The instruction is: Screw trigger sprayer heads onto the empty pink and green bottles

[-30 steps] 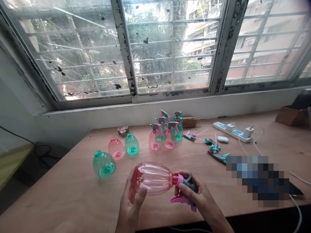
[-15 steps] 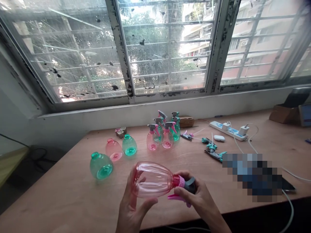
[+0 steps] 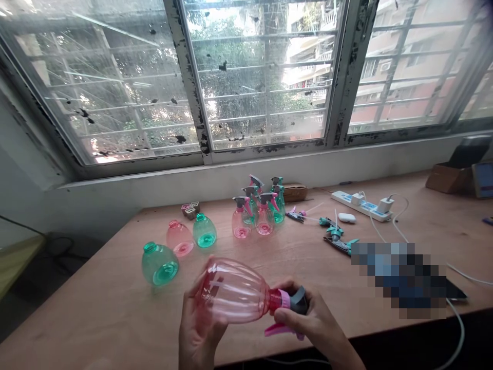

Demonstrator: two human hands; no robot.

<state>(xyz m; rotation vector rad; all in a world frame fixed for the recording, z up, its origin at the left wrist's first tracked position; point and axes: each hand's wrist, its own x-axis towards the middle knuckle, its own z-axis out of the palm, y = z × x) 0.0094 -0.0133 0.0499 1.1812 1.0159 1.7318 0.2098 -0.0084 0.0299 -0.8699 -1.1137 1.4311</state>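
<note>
I hold a clear pink spray bottle on its side above the near edge of the wooden table. My left hand is wrapped round the bottle's wide base. My right hand is closed on the grey and pink trigger head at its neck. Three headless bottles lie to the left: a green one, a pink one and a second green one.
Several finished spray bottles stand in a cluster at the back. Loose trigger heads lie to their right. A power strip with cables, a white case, small blocks and a cardboard box sit near the window wall.
The bottle has tipped so its base points more toward me and sits slightly lower and left. My right hand has turned on the trigger head; both hands keep their hold.
</note>
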